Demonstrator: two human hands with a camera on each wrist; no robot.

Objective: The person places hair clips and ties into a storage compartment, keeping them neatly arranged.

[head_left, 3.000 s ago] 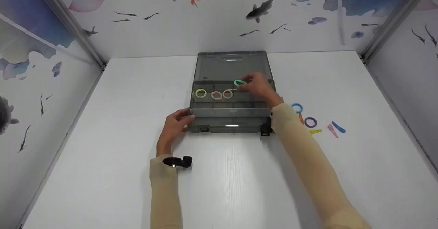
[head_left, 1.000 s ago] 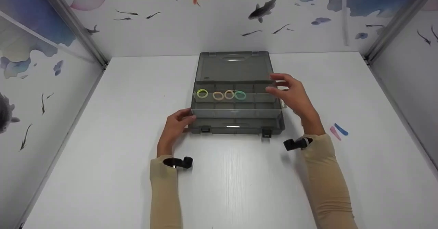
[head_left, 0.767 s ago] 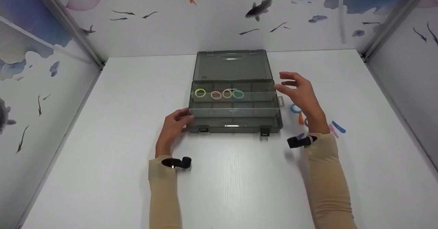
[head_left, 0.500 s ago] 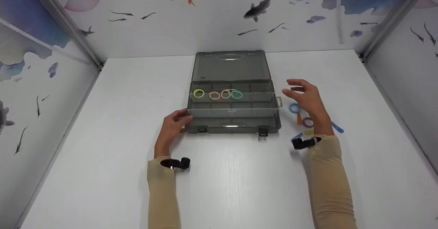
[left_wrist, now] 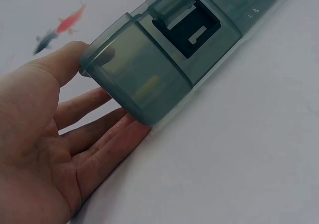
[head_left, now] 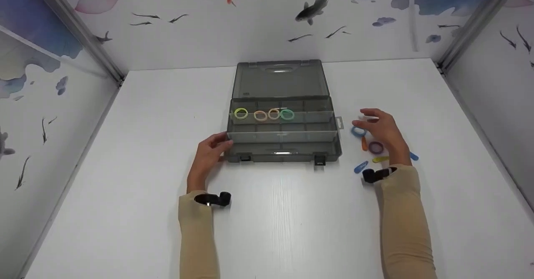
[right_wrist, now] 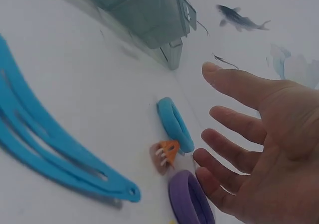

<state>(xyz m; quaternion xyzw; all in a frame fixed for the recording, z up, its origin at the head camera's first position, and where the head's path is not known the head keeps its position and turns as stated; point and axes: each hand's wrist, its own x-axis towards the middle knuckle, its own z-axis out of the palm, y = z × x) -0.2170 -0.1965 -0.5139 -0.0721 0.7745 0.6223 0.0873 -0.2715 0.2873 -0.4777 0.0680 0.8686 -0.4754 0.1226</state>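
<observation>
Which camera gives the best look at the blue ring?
The right wrist view: the blue ring appears large and clear. The head view shows it small, partly hidden by the right hand; the left wrist view doesn't show it.

Dk-grey see-thru box [head_left: 280, 81]; yel. ring [head_left: 236, 114], 2 peach rings [head_left: 261, 120], mint ring [head_left: 287, 119], blue ring [right_wrist: 172, 122], purple ring [right_wrist: 179, 194]; orange clip [head_left: 364, 144], yel. clip [head_left: 379, 159], blue clip [head_left: 361, 167]; wht counter [head_left: 271, 229]; fish-print wall [head_left: 258, 37].
</observation>
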